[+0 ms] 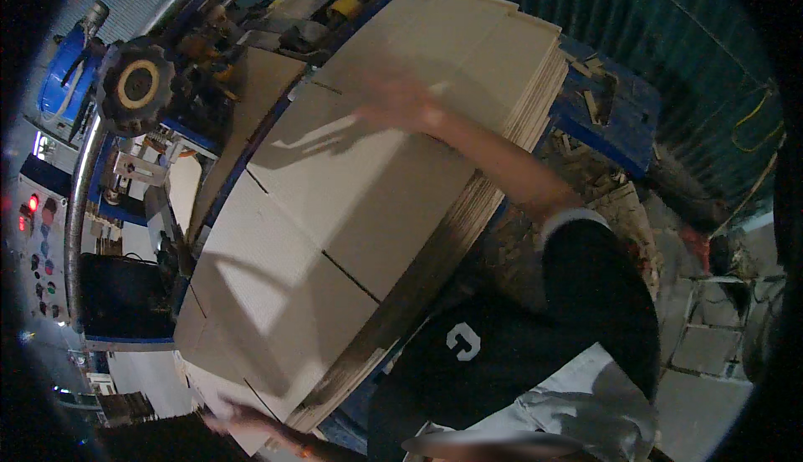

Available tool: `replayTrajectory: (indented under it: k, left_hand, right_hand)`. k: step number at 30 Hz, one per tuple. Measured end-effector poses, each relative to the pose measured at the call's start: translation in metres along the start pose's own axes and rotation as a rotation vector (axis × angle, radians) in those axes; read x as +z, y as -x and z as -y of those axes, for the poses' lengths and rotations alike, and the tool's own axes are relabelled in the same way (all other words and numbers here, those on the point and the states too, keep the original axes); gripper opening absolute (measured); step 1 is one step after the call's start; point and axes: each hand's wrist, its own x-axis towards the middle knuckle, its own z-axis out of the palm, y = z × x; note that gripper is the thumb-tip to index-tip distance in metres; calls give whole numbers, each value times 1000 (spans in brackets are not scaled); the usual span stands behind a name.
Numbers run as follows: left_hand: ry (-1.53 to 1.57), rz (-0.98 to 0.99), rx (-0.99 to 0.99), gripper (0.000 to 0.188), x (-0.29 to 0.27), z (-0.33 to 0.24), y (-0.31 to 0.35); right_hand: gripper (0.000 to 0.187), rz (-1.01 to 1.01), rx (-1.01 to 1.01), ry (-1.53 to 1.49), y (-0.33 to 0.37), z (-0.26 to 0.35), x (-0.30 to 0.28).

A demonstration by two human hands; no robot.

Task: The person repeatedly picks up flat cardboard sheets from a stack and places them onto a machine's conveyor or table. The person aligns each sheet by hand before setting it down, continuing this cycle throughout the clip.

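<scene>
A large stack of tan corrugated cardboard sheets (335, 211), with dark slots cut into the top one, lies slanting across the middle of the view. Over its far part reaches my right hand (401, 104), blurred by motion. Its fingers are apart and hold nothing that I can see, and a shadow of spread fingers falls on the cardboard beside it. At the near left corner of the stack is my left hand (241, 418). Motion smears its fingers, so whether they touch or grip the sheet's edge cannot be made out.
Along the stack's left side stands a machine with a black handwheel (136, 85), a curved metal tube (84, 202) and a blue motor (65, 77). A control panel (42, 240) with a lit red lamp is at far left. Cardboard scraps (585, 165) litter the right, beside a blue metal platform (623, 115).
</scene>
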Motion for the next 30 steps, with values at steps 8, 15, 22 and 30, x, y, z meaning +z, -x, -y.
replayTrajectory:
  k: [8,15,22,30]
  left_hand:
    - [-160,140,-530,70,-20,97,81]
    - [215,81,-604,56,-47,43,31]
    - [651,-39,-720,39,-70,71,-12]
    - [852,-9,-918,50,-85,23,-10]
  right_hand:
    - [86,-832,718,-14,105,-100,-25]
    - [90,-957,751,-51,84,-91,-39]
    - [42,-1055,267,-733,48,-78,-102]
    - [55,-826,-5,-447,133,24,-131]
